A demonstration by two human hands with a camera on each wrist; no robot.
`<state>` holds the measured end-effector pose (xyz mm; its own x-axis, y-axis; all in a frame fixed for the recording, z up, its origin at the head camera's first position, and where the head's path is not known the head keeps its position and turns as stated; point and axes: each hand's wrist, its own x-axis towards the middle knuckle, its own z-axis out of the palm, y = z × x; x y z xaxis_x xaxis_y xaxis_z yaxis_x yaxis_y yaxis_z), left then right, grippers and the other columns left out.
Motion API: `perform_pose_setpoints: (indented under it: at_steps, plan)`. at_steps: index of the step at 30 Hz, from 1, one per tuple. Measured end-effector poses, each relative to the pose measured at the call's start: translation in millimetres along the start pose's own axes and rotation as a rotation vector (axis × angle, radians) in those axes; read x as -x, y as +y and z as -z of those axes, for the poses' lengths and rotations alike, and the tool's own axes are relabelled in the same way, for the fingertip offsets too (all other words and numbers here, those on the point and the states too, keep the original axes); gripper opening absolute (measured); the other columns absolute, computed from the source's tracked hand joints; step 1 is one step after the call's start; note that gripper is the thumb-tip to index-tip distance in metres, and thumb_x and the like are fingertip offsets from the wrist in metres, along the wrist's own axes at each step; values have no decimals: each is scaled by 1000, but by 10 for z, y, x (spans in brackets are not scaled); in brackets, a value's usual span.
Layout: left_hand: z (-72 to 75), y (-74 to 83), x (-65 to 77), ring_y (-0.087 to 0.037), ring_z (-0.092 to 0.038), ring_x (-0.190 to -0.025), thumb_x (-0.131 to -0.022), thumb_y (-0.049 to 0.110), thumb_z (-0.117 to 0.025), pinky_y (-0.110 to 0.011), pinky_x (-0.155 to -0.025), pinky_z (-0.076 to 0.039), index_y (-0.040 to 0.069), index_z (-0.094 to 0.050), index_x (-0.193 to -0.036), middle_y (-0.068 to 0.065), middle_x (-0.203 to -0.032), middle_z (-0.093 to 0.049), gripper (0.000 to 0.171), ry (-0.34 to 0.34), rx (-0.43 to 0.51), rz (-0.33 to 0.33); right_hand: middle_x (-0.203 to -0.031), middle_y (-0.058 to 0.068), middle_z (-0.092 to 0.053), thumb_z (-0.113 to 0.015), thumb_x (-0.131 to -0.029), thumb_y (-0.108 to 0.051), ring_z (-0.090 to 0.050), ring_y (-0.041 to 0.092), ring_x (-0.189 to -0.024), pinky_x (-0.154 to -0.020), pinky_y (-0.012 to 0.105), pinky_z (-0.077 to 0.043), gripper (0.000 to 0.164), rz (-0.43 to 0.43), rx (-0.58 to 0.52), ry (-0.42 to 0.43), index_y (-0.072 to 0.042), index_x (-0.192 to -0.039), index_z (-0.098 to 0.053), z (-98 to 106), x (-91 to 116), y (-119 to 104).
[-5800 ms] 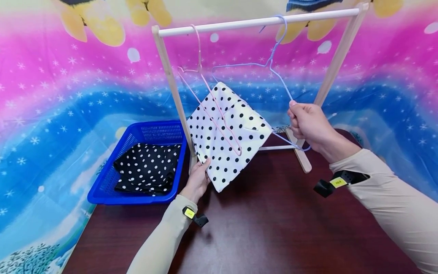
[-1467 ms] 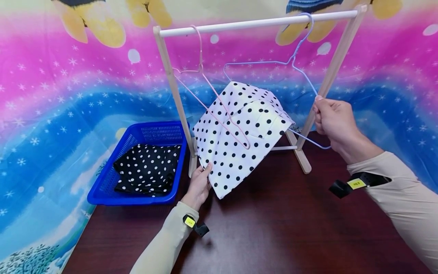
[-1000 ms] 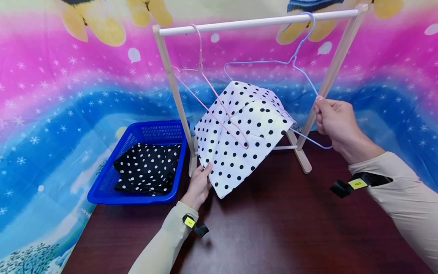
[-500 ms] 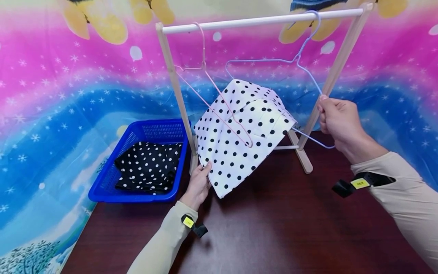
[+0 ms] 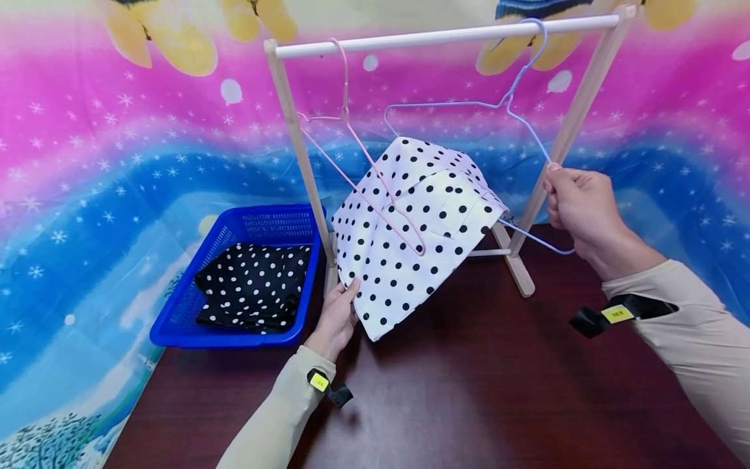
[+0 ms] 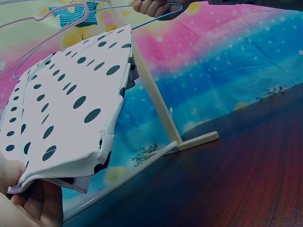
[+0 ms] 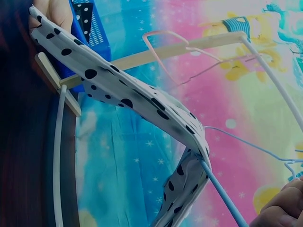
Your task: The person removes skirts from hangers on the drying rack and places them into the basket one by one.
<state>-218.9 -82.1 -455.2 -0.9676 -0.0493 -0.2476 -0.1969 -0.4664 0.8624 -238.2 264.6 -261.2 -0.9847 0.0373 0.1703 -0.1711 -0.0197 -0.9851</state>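
Note:
A white cloth with black polka dots [image 5: 404, 254] is draped over the lower bar of a blue wire hanger [image 5: 451, 104], whose hook hangs on the rack's rail. My left hand [image 5: 336, 316] pinches the cloth's lower left edge, thumb on top; the left wrist view shows the fingers curled beneath it. My right hand [image 5: 583, 208] grips the blue hanger's right sloping arm, beyond the cloth. A pink hanger [image 5: 346, 111] hangs at the rail's left and overlaps the cloth in the head view. In the right wrist view the cloth [image 7: 128, 99] falls on both sides of the bar.
The wooden rack [image 5: 445, 39] stands on a dark red table [image 5: 469, 391], its right foot [image 5: 518, 273] behind the cloth. To the left, a blue basket [image 5: 234, 342] holds a black cloth with white dots [image 5: 252, 286]. A printed backdrop surrounds the table.
Since the earliest frame, the blue hanger has slid right along the rail with my right hand on it, and the cloth has spread over its bar. Little differs over the last second.

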Motion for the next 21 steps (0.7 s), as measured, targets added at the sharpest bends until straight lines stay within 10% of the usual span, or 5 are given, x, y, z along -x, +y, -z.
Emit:
perform_pose_setpoints:
  at_steps: [21]
  plan:
    - [36,5,-10,-4,-73,-85,-105,25,-55,-21,-74,-60,1,-56,-131,8,-94,-75,36,40,-1,16,-47,-9,-35,-49,-105,-39,-17,17,-47,-54,38,-7,45,-6,82,-7,-14,-69,-60,84,-20,0]
